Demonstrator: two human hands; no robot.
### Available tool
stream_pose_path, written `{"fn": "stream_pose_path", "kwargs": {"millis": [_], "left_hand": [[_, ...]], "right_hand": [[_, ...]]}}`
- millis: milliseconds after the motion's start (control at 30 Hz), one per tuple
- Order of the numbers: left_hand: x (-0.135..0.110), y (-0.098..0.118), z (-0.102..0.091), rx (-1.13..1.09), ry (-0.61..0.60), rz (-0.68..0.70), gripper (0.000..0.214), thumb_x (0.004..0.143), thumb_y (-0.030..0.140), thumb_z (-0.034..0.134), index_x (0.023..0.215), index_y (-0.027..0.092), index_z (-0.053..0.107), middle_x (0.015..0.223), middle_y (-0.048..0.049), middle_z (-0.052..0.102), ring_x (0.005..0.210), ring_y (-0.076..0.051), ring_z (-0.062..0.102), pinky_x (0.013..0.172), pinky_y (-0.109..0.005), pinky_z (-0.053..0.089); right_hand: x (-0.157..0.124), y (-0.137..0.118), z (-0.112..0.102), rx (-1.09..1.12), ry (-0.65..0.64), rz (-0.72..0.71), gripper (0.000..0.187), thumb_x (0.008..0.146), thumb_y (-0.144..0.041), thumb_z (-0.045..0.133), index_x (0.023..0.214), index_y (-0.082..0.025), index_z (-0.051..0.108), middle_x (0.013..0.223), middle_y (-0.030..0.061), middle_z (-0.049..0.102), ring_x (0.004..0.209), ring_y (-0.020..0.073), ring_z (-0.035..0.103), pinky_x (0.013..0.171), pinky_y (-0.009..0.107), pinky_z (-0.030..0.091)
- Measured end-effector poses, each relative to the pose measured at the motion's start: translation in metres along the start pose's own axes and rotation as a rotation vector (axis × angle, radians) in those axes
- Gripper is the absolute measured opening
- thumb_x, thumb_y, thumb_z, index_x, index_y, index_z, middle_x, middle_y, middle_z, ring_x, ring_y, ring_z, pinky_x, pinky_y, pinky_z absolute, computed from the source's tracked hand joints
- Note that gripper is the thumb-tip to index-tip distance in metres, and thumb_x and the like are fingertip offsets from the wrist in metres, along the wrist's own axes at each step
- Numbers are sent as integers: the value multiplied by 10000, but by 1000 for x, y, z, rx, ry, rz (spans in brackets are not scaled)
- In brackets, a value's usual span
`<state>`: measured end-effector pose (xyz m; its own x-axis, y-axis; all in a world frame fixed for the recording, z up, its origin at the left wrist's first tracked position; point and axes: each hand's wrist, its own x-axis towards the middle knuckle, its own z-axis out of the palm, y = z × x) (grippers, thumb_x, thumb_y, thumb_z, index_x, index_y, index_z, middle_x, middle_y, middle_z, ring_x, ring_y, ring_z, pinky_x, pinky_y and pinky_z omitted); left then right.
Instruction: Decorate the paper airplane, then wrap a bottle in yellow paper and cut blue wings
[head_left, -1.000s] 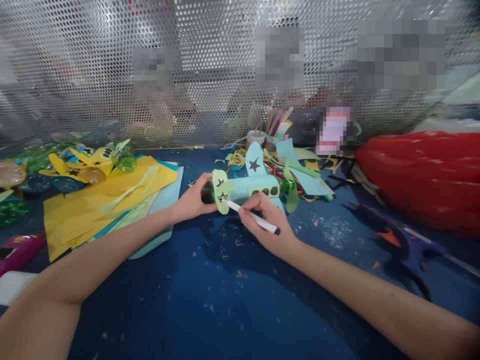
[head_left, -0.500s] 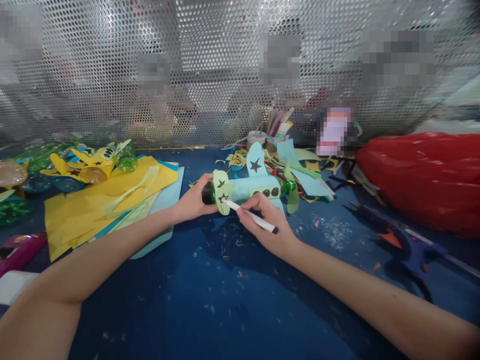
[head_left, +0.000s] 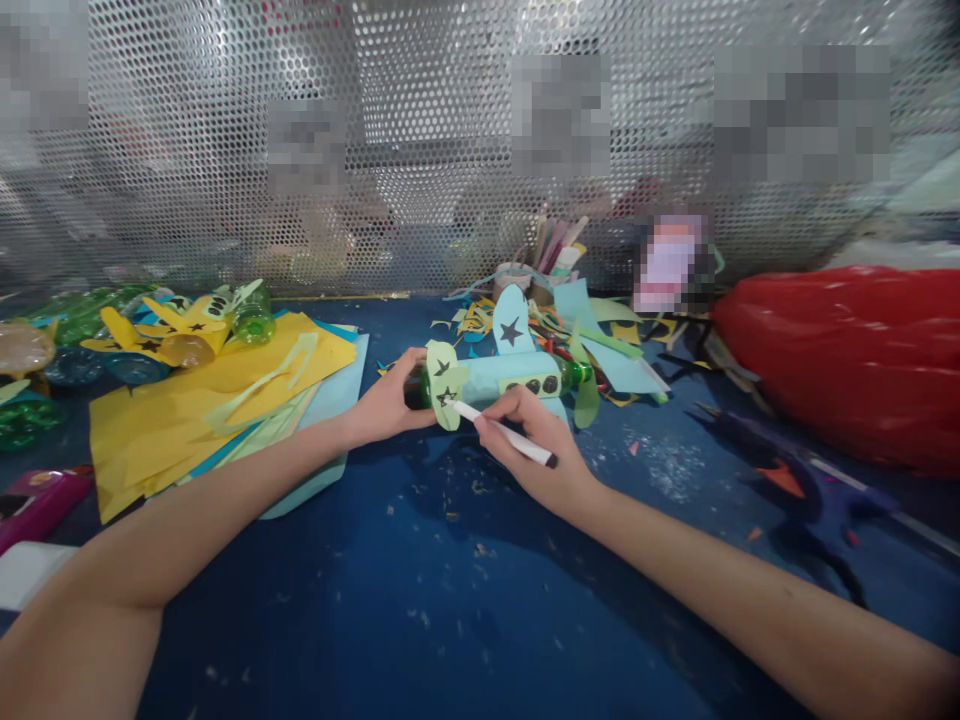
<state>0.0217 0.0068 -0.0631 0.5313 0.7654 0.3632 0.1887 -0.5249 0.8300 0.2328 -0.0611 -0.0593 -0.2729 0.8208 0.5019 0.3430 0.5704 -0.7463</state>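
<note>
Gripping one end of a bottle plane [head_left: 495, 374], the left hand [head_left: 382, 408] has thumb and fingers parted by the bottle and closed around it. The right hand [head_left: 561, 438] pinches a white marker [head_left: 525, 443], its tip at the lower star [head_left: 446, 397] on the pale green strip [head_left: 448, 417] just beside the left fingertips. The plane lies between both hands, over the table [head_left: 375, 610].

Much of the decoration looks done: the strip's upper star [head_left: 442, 367] seems dark, the blue wing [head_left: 512, 302] rising beyond the right hand bears a solid star, and three black ovals [head_left: 533, 385] sit just past the right fingers. The lower star shows pale gaps, so its filling seems unfinished. The near wing [head_left: 556, 408] is mostly hidden behind the right hand; whether it is marked, I cannot tell.
</note>
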Motion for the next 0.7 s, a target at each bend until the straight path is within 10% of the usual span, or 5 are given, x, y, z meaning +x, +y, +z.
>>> {"fn": "stream_pose_path", "kwargs": {"millis": [700], "left_hand": [[0, -1, 0, 27, 18, -8, 616, 696, 312, 767, 1187, 225, 405, 1284, -120, 524, 1256, -296, 479, 1028, -476, 411]], "right_hand": [[0, -1, 1, -1, 18, 31, 173, 890, -271, 551, 766, -226, 439, 623, -37, 523, 507, 99, 454, 478, 242, 333]]}}
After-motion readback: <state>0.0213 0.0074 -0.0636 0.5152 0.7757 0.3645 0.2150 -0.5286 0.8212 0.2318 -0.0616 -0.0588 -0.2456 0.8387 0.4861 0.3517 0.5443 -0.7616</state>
